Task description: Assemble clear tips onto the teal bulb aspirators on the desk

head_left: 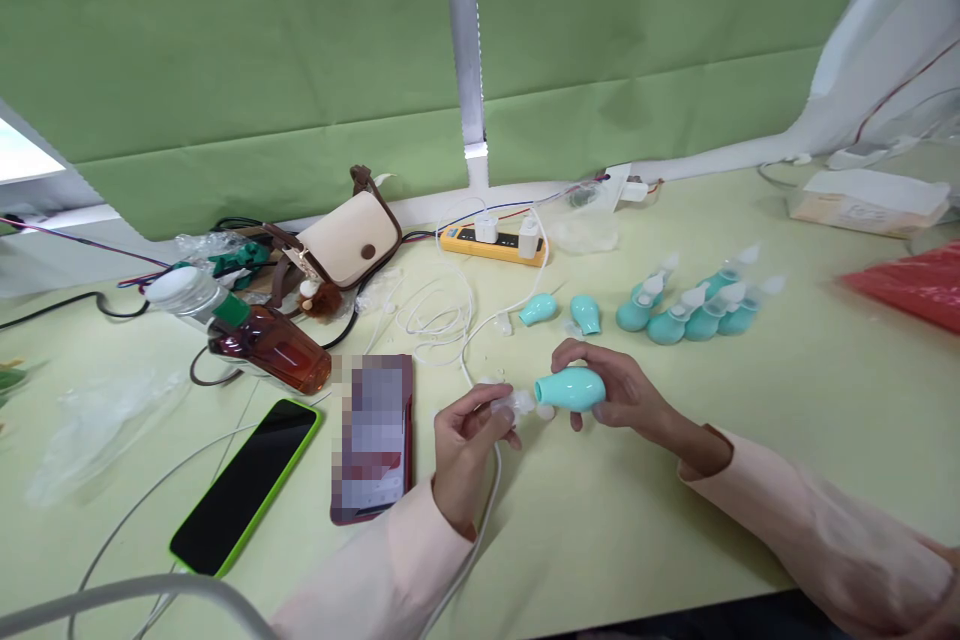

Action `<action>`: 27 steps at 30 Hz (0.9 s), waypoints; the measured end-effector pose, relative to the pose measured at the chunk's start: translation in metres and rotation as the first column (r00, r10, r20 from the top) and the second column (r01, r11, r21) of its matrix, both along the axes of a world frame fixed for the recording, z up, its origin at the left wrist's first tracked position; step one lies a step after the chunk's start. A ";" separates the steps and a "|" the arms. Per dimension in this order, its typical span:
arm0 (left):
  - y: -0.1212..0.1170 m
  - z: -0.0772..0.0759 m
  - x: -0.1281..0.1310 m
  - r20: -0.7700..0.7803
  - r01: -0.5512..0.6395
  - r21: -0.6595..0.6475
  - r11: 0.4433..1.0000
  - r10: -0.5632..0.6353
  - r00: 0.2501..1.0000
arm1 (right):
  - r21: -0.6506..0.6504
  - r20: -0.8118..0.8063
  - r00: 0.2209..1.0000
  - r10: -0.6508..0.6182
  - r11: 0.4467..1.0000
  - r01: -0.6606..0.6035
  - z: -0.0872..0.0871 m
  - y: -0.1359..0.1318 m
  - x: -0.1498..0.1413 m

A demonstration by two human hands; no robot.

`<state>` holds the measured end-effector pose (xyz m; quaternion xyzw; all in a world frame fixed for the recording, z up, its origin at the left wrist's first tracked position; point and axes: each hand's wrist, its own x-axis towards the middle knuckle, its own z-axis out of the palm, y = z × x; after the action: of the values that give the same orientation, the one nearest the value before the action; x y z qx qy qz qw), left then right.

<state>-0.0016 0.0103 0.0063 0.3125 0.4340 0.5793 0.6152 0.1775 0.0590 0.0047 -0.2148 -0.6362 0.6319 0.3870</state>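
My right hand (611, 385) grips a teal squeeze bulb (574, 387), its open neck pointing left. Between the fingers of my left hand (474, 425) is a small translucent nozzle tip (517, 403), just left of that neck and apart from it. A round whitish piece (546, 412) lies just below the neck. Beyond my hands, two loose bulbs without tips, one on its side (538, 309) and one neck-down (586, 314), rest on the table. To their right stands a cluster of several teal bulbs (703, 318) with translucent tips fitted on top.
Left of my hands lie a phone in a red case (409, 440) and a green-cased phone (247, 485). Farther back are a tilted bottle of dark drink (270, 345), a cream handbag (349, 240) and a yellow power strip (495, 248). White cables (442, 305) cross the table.
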 end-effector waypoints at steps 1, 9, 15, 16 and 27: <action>0.000 0.000 0.000 0.005 0.017 -0.001 1.000 -0.017 1.000 | 0.005 0.005 1.000 -0.002 1.000 0.002 0.000 -0.001 0.000; 0.001 -0.001 0.000 0.025 0.023 -0.052 0.998 -0.021 0.999 | 0.366 0.304 0.926 -0.224 0.925 0.104 0.005 -0.014 -0.002; 0.005 -0.003 -0.003 0.026 -0.005 -0.124 0.992 0.008 1.000 | 0.659 0.288 0.888 -0.360 0.747 0.089 -0.003 -0.015 -0.008; 0.006 -0.004 -0.003 0.028 -0.010 -0.132 0.991 0.014 1.000 | 0.686 0.289 0.885 -0.365 0.724 0.074 -0.005 -0.016 -0.009; 0.005 -0.003 -0.004 -0.044 -0.019 -0.059 0.998 0.017 0.999 | 0.639 0.308 0.852 -0.423 0.756 0.144 -0.011 -0.019 -0.013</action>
<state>-0.0059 0.0152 0.0034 0.3027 0.4673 0.5645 0.6094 0.1645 0.0398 -0.0061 -0.3144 -0.8295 0.2678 0.3761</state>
